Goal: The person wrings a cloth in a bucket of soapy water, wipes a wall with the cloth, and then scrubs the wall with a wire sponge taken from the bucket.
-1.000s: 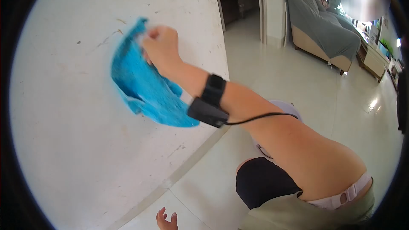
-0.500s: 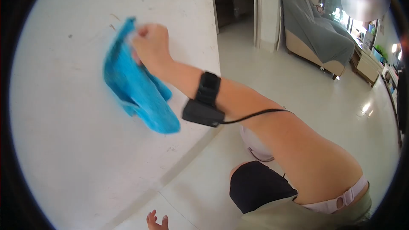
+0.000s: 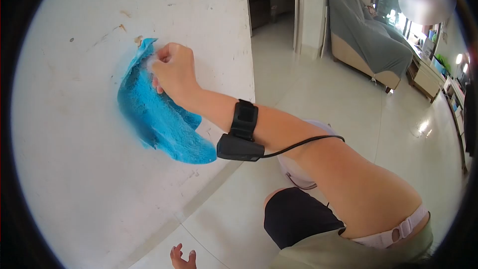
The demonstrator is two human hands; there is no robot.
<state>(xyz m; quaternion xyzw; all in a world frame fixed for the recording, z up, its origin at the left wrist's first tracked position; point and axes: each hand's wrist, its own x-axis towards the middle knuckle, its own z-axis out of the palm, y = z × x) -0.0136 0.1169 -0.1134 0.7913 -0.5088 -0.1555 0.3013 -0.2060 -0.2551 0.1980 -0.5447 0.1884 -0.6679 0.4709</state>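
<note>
A bright blue cloth (image 3: 167, 129) hangs in folds against a white, marked wall (image 3: 74, 129). My right hand (image 3: 174, 72) grips the cloth near its upper end, fingers closed round it. On that forearm sits a black wrist strap with a small black box (image 3: 241, 147), from which a cable runs up the arm. At the bottom of the view my left hand (image 3: 183, 257) shows only in part, its fingers apart and holding nothing, above the pale floor.
Brown scuffs (image 3: 122, 27) and small specks mark the wall around the cloth. A dark doorway (image 3: 271, 0) stands beyond the wall's edge. Farther right are a sofa under a grey cover (image 3: 366, 35) and a low cabinet (image 3: 427, 80). Something pale (image 3: 298, 169) stands behind my arm.
My right hand and the cloth have moved slightly down along the wall. Brown marks above the cloth show more fully now. My left hand stays nearly where it was.
</note>
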